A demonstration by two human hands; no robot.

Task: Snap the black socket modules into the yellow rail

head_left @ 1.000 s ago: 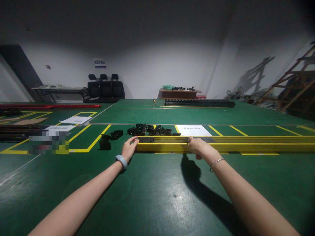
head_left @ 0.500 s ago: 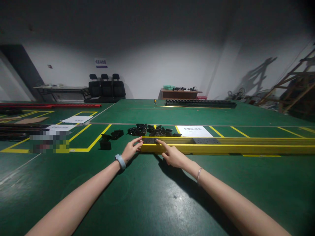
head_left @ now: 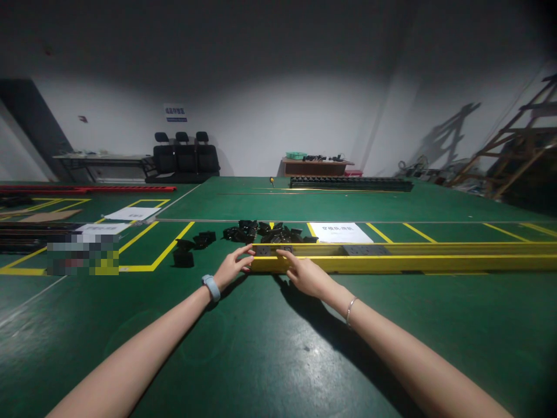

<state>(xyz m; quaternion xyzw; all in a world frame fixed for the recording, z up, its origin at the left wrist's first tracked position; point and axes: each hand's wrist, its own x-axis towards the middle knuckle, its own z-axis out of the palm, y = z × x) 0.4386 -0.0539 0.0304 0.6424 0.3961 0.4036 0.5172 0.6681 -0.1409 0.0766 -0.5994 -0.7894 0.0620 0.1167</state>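
Note:
A long yellow channel rail (head_left: 391, 265) lies across the green surface, running off the right edge. My left hand (head_left: 232, 268) is at its left end, fingers and thumb closed around the end. Inside the channel, close to that hand, sits a black socket module (head_left: 263, 251) with a small square opening near its right side. My right hand (head_left: 307, 276) is in front of the rail, index finger stretched out over the channel at this module and the other fingers curled loosely. Farther right, another black socket module (head_left: 365, 250) sits in the channel.
Behind the rail lie a heap of small black parts (head_left: 282, 233) and a printed white sheet (head_left: 342, 232). More black parts (head_left: 183, 258) are left of my left hand. A dark rail (head_left: 348, 184) stands far back; red rails (head_left: 87, 190) lie far left.
The black socket module near my left hand has slid right along the channel, its square opening now farther from the rail's end. My hands keep nearly the same places; the view has shifted slightly.

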